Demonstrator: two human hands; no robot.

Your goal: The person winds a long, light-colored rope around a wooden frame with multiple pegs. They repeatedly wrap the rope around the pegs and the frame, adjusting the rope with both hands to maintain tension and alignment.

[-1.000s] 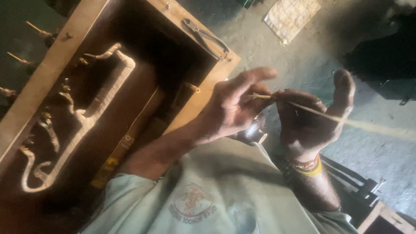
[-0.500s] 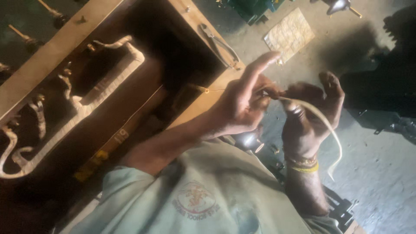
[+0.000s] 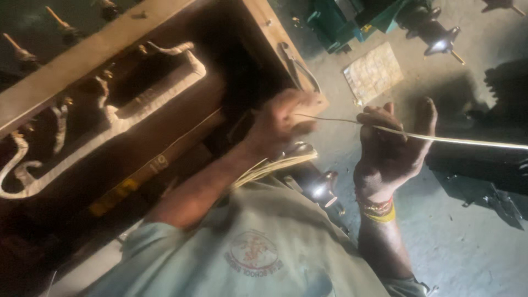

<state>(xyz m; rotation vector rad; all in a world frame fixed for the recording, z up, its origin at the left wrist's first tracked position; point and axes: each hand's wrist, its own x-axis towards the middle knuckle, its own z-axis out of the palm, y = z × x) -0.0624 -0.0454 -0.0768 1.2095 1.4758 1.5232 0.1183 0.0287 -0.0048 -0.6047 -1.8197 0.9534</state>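
The left hand (image 3: 286, 118) is closed, its fingertips pinching one end of a thin pale strip (image 3: 440, 137). The right hand (image 3: 393, 151) is also closed on the same strip: thumb and forefinger nip it near the top of the fist while the remaining fingers curl loosely below. The two hands are near each other but apart, with a short taut length of the strip bridging the gap between them.

Beyond the right hand, the strip runs almost straight to the right edge of the view. Half a second earlier this free length hung in a downward loop below the right hand; it now lies drawn out flat. The left forefinger, previously extended upward, is now folded into the pinch, and the left hand appears blurred.

The right wrist carries yellow and red bangles (image 3: 378, 210). Below the left forearm, a bundle of similar pale strips (image 3: 275, 165) lies against the person's light green shirt (image 3: 258, 247). Just beside the bundle, a shiny metal fitting (image 3: 323, 187) catches the light.

Behind the left hand stands a wooden frame (image 3: 110, 55) with a pale curved piece (image 3: 104, 137) inside it. The grey floor (image 3: 467, 247) holds a square patterned mat (image 3: 373, 71) and green machinery (image 3: 357, 19).
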